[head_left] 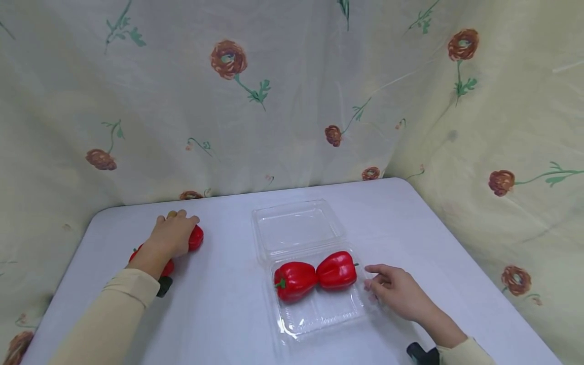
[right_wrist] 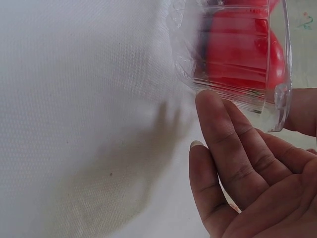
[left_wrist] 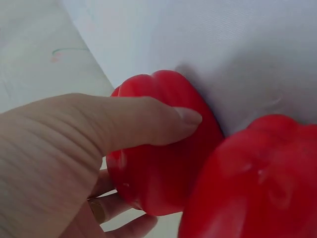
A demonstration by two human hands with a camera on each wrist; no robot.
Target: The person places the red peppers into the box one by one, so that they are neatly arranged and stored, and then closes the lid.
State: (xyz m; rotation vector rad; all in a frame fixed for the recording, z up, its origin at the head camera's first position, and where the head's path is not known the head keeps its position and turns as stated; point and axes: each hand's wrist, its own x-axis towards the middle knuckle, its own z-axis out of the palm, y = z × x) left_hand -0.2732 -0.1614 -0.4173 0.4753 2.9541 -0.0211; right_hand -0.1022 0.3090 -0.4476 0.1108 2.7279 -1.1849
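At the left of the table my left hand [head_left: 170, 237] grips a red bell pepper [head_left: 196, 238]. In the left wrist view the thumb lies across the held pepper [left_wrist: 161, 173], with fingers round its far side. A second red bell pepper [left_wrist: 252, 183] sits close beside it; in the head view that pepper [head_left: 168, 267] is mostly hidden under the wrist. My right hand [head_left: 403, 293] is at the right side of a clear plastic clamshell box [head_left: 315, 320], fingertips right at its wall. Its fingers [right_wrist: 223, 134] are nearly straight in the right wrist view.
Two more red bell peppers [head_left: 295, 281] lie side by side in the box's base. The clear lid [head_left: 298, 225] lies folded back toward the far edge of the white table [head_left: 223, 314]. A flowered curtain [head_left: 292, 91] hangs behind and beside the table.
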